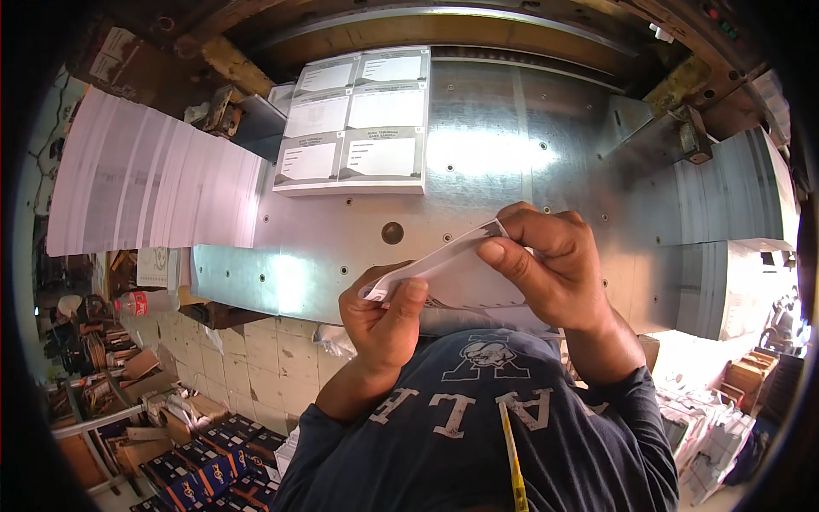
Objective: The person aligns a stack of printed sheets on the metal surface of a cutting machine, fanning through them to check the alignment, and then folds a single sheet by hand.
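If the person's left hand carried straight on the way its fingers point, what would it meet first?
Probably the right hand: the left hand points up and right along the paper bundle both hold. Depth is unclear.

Both forearms rise from the lower edge in dark blue sleeves pushed up toward the elbows, wrists bare. The left hand point(384, 316) sits lower and nearer the body, fingers curled inward and the thumb pressed up against them in a pinch. The right hand point(550, 269) is higher and farther out (slightly larger in view), wrist bent, fingers folded over with the thumb pointing left toward the other hand. The two hands are close together, not touching.
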`<state>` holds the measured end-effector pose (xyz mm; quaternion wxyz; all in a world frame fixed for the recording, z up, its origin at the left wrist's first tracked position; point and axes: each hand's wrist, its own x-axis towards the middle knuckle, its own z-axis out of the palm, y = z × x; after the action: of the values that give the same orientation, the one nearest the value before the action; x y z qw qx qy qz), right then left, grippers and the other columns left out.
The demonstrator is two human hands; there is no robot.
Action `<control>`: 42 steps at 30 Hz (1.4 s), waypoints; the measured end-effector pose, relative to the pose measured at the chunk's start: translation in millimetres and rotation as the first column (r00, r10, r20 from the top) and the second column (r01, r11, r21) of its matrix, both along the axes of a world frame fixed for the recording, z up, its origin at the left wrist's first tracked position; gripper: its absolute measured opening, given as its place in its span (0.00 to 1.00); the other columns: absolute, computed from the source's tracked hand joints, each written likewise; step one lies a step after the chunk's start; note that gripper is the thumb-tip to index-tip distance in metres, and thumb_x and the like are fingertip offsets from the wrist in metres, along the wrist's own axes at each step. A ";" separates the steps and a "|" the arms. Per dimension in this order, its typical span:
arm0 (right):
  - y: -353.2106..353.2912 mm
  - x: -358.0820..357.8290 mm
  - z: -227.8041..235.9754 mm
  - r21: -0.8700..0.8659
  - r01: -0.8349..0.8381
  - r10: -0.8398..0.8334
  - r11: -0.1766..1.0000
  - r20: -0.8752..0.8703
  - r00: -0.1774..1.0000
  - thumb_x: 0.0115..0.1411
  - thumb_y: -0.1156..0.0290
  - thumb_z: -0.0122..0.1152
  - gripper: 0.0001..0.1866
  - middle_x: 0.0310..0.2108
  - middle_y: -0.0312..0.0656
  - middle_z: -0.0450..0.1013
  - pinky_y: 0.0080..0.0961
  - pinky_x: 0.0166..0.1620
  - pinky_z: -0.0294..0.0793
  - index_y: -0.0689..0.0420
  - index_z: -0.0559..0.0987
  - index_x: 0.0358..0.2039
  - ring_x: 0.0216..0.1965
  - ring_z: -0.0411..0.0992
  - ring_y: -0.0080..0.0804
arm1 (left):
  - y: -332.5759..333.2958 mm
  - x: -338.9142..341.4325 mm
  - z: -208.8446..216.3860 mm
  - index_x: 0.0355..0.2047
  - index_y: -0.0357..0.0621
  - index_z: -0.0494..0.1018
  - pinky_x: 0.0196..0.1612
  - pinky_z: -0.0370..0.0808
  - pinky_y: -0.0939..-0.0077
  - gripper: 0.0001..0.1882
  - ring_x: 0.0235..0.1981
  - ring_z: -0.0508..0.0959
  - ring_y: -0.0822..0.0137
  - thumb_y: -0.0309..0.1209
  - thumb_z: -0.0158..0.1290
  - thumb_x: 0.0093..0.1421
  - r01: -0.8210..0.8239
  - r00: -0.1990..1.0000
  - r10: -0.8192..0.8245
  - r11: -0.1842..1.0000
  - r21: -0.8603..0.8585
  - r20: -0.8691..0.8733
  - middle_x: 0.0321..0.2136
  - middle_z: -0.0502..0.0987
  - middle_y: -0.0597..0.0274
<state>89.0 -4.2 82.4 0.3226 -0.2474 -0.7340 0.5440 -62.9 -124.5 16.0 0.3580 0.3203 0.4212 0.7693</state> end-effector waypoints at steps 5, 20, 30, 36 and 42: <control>-0.4 0.4 -2.9 0.017 0.004 -0.003 1.000 -0.026 1.000 0.59 0.67 0.65 0.10 0.27 0.47 0.79 0.27 0.34 0.71 0.62 0.83 0.33 0.29 0.75 0.33 | -0.8 1.4 1.7 0.38 0.31 0.76 0.30 0.66 0.86 0.10 0.26 0.71 0.81 0.27 0.58 0.60 0.005 1.000 -0.005 1.000 0.004 -0.016 0.26 0.78 0.64; -0.2 -1.6 -6.8 0.158 0.053 -0.049 0.986 -0.026 0.998 0.56 0.69 0.66 0.08 0.25 0.45 0.78 0.30 0.32 0.70 0.61 0.83 0.32 0.26 0.73 0.36 | -2.7 -6.4 4.1 0.39 0.30 0.75 0.32 0.68 0.86 0.10 0.26 0.72 0.79 0.25 0.59 0.59 -0.015 0.993 0.008 0.998 -0.055 -0.118 0.27 0.78 0.62; 7.0 -5.6 -9.2 0.502 -0.113 0.059 0.857 0.122 0.991 0.56 0.67 0.65 0.06 0.24 0.41 0.77 0.33 0.35 0.68 0.56 0.81 0.30 0.24 0.71 0.42 | 19.2 -37.5 61.7 0.36 0.40 0.79 0.31 0.74 0.77 0.11 0.28 0.81 0.62 0.26 0.65 0.51 0.070 0.545 -0.160 0.987 -0.146 -0.823 0.32 0.82 0.56; 24.4 12.2 -13.8 0.240 -0.314 0.165 0.919 0.489 0.856 0.55 0.67 0.65 0.09 0.27 0.46 0.78 0.33 0.36 0.71 0.58 0.82 0.33 0.30 0.75 0.43 | 17.1 -36.6 29.1 0.34 0.35 0.77 0.33 0.73 0.81 0.04 0.29 0.78 0.76 0.24 0.56 0.61 -0.074 0.752 -0.090 0.973 -0.220 -0.653 0.32 0.82 0.57; 44.6 92.8 -14.4 0.093 0.012 -0.061 0.996 0.546 0.836 0.55 0.67 0.66 0.11 0.27 0.43 0.79 0.28 0.36 0.74 0.57 0.80 0.36 0.30 0.77 0.32 | -6.0 -72.5 -26.7 0.35 0.35 0.74 0.43 0.72 0.76 0.07 0.33 0.74 0.74 0.28 0.55 0.63 -0.273 0.947 0.254 0.959 -0.077 -0.197 0.30 0.77 0.63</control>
<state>181.8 40.4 68.0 0.1200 -0.3926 -0.8133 0.4123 -135.4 -130.5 -10.6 0.2270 0.3125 0.5309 0.7543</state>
